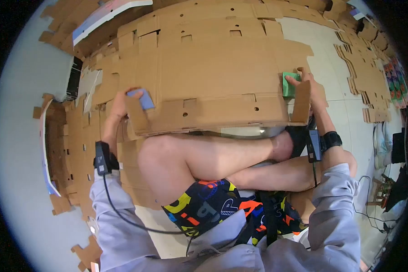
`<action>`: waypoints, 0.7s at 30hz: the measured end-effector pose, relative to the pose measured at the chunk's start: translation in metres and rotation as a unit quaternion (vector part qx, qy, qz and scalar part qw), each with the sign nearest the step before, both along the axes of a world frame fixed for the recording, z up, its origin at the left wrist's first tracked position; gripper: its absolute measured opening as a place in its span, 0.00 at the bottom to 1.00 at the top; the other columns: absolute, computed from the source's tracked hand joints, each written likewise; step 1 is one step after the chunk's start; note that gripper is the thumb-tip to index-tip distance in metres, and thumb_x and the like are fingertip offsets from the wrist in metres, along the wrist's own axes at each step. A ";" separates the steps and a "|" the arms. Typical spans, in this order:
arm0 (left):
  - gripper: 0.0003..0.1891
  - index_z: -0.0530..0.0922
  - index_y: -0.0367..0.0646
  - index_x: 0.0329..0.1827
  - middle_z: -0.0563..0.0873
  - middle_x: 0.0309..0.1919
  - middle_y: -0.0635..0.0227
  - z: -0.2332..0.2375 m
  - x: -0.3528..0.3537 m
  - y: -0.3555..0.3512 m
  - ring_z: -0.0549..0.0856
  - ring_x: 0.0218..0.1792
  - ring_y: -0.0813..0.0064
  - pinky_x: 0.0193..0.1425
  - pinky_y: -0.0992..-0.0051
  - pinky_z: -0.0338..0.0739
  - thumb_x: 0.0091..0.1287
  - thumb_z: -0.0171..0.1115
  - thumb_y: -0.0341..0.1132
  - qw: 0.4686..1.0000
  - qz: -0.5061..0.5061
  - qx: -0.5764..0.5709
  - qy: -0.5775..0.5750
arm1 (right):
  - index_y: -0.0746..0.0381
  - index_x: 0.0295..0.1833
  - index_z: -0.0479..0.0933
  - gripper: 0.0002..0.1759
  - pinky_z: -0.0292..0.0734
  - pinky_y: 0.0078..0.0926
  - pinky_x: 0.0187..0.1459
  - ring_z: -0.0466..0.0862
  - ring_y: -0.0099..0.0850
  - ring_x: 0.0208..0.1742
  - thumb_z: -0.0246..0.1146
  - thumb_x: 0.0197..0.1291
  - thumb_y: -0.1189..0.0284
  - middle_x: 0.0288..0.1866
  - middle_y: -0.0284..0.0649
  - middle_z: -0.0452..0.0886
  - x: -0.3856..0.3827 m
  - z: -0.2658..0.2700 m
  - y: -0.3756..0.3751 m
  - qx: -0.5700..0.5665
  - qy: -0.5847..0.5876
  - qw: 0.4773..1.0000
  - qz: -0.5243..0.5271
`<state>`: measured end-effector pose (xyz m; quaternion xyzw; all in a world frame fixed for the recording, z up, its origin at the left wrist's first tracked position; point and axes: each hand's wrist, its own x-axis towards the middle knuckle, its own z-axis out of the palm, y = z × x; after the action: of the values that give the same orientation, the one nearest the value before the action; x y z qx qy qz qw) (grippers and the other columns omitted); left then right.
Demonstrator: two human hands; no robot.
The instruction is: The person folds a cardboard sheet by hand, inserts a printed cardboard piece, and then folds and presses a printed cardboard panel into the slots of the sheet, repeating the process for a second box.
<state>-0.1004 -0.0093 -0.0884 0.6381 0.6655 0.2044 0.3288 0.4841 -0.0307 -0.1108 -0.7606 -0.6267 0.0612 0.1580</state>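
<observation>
In front of my crossed legs lies a large brown cardboard sheet (204, 63), its near edge folded up into a low wall (213, 112). My left hand (121, 103) is at the left corner, thumb over a flat blue tab (145, 98) beside an upright brown flap (136, 117). At the right corner my right hand (307, 81) pinches a green tab (289, 86) next to another raised flap (302, 104). Both tabs look like cardboard; how they join the sheet is hard to see. Some fingers of each hand are hidden behind the flaps.
More flattened cardboard (362, 72) lies on the tiled floor at the right. Folded cartons with printed sides stand at the upper left (109, 20) and left (45, 145). Black cables (371, 213) and a small wooden stool (383, 192) are at the lower right.
</observation>
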 end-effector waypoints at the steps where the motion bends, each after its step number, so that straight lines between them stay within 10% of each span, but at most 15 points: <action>1: 0.25 0.77 0.40 0.54 0.84 0.47 0.60 -0.005 0.007 0.007 0.81 0.50 0.66 0.53 0.68 0.74 0.58 0.67 0.44 0.999 0.050 0.003 -0.001 | 0.61 0.61 0.69 0.43 0.71 0.44 0.54 0.76 0.55 0.56 0.64 0.48 0.40 0.54 0.62 0.73 0.007 -0.015 0.005 -0.002 0.048 0.999 -0.001; 4: 0.37 0.73 0.43 0.61 0.80 0.50 0.55 -0.043 0.010 0.020 0.80 0.52 0.59 0.55 0.63 0.73 0.52 0.68 0.57 0.938 0.061 0.194 0.280 | 0.59 0.65 0.64 0.50 0.74 0.43 0.52 0.78 0.54 0.54 0.59 0.46 0.33 0.51 0.63 0.75 -0.006 0.017 -0.008 -0.051 -0.073 0.995 -0.047; 10: 0.52 0.62 0.47 0.69 0.74 0.59 0.50 -0.043 0.011 0.018 0.75 0.58 0.49 0.65 0.49 0.59 0.44 0.67 0.68 0.924 0.184 0.114 0.316 | 0.62 0.64 0.63 0.59 0.72 0.49 0.52 0.78 0.54 0.54 0.58 0.37 0.25 0.51 0.59 0.75 0.012 0.006 0.009 -0.141 -0.115 0.980 -0.082; 16: 0.53 0.63 0.48 0.69 0.76 0.57 0.51 0.011 0.028 0.019 0.74 0.60 0.49 0.66 0.48 0.59 0.41 0.65 0.71 0.954 0.114 -0.028 0.276 | 0.60 0.55 0.69 0.54 0.73 0.44 0.50 0.81 0.45 0.48 0.61 0.33 0.26 0.46 0.53 0.78 -0.016 0.052 0.017 -0.103 -0.276 0.955 -0.030; 21: 0.53 0.67 0.48 0.66 0.80 0.53 0.52 0.010 0.021 0.030 0.76 0.58 0.50 0.62 0.51 0.65 0.39 0.66 0.72 0.943 0.110 -0.049 0.311 | 0.57 0.47 0.76 0.31 0.81 0.30 0.35 0.83 0.35 0.44 0.70 0.43 0.46 0.41 0.43 0.81 -0.045 0.040 0.037 -0.126 -0.350 0.928 0.028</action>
<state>-0.0798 0.0208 -0.0788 0.5759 0.8099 -0.0019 0.1115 0.4392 0.0059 -0.0705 -0.7293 -0.6506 -0.1255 -0.1706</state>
